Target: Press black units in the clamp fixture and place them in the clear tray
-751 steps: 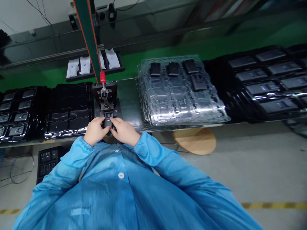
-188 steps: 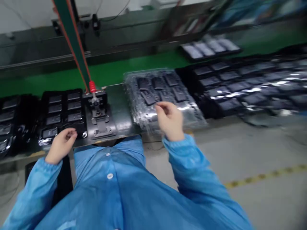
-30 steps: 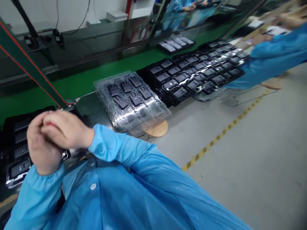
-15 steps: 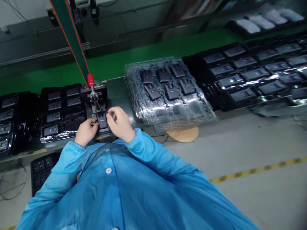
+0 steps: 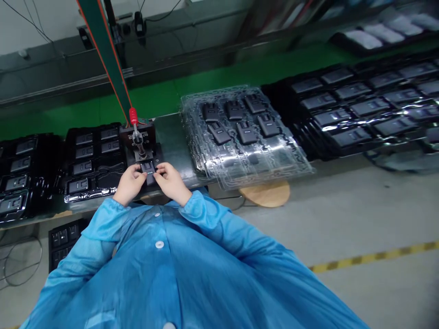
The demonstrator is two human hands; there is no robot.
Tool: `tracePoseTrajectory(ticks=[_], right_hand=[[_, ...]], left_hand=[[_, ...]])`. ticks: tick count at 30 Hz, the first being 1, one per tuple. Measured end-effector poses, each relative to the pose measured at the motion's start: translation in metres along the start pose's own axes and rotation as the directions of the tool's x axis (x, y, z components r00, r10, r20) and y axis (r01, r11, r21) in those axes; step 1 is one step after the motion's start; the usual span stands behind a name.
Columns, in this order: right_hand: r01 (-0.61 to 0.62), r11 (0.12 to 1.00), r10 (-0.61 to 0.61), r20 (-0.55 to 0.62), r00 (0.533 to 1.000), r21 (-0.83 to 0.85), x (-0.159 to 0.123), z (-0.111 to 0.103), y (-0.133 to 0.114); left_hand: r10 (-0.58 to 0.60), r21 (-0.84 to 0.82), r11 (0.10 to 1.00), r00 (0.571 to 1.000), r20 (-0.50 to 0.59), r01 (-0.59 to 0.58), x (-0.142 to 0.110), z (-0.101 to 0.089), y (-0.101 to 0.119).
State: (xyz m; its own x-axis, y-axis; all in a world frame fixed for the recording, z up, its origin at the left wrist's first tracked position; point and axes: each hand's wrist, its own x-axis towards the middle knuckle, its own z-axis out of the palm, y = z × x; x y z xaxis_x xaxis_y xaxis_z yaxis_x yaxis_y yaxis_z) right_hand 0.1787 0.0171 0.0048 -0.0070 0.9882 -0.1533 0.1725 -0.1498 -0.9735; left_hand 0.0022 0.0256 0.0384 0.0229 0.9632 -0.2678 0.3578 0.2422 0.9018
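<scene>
A small black plastic case (image 5: 148,168) with pale lettering lies at the front of a dark toggle-clamp fixture (image 5: 140,145). My left hand (image 5: 131,183) grips its left edge with thumb and fingers. On the opposite edge, my right hand (image 5: 170,182) holds the case the same way. Just beyond the case rises the clamp's red handle (image 5: 133,116), upright above a metal plunger. The underside of the case is hidden from me.
Left of the fixture, a glossy black tray (image 5: 89,197) carries several similar cases. To the right, stacked clear plastic trays (image 5: 226,169) bear several more. Farther right are black trays (image 5: 310,132) of cases. A round wooden stool (image 5: 267,193) stands below the bench edge.
My right hand has come down from above the case's right side to its edge. My left hand now grips the left edge too. The view has shifted slightly.
</scene>
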Motion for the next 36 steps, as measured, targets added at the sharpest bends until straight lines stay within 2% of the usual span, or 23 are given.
tracePoseTrajectory(ticks=[3,5,9,14,21,25,31,36], right_hand=[[-0.065,0.968,0.050,0.067,0.997,0.242,-0.011,-0.005,-0.004],[-0.092,0.937,0.060,0.105,0.993,0.337,-0.021,-0.009,-0.008],[-0.142,0.887,0.089,0.139,0.986,0.438,-0.038,-0.018,-0.015],[-0.151,0.839,0.078,0.160,0.984,0.522,-0.052,-0.032,-0.013],[-0.155,0.775,0.108,0.114,0.988,0.613,-0.073,-0.057,0.002],[-0.131,0.754,0.139,0.039,0.990,0.644,-0.086,-0.075,0.006],[-0.061,0.714,0.165,-0.083,0.983,0.698,-0.102,-0.097,0.014],[-0.005,0.714,0.170,-0.167,0.971,0.700,-0.111,-0.113,0.019]], left_hand=[[0.029,-0.130,0.991,0.998,0.053,-0.022,-0.017,-0.001,0.003],[0.038,-0.188,0.982,0.996,0.085,-0.021,-0.029,0.000,0.005],[0.045,-0.278,0.960,0.992,0.121,-0.009,-0.046,0.007,0.010],[0.046,-0.310,0.951,0.985,0.168,0.008,-0.056,0.020,0.018],[0.062,-0.266,0.964,0.962,0.265,0.011,-0.063,0.048,0.020],[0.081,-0.261,0.965,0.940,0.332,0.009,-0.063,0.068,0.024],[0.078,-0.232,0.972,0.895,0.439,0.029,-0.059,0.094,0.039],[0.067,-0.239,0.969,0.867,0.494,0.061,-0.059,0.112,0.054]])
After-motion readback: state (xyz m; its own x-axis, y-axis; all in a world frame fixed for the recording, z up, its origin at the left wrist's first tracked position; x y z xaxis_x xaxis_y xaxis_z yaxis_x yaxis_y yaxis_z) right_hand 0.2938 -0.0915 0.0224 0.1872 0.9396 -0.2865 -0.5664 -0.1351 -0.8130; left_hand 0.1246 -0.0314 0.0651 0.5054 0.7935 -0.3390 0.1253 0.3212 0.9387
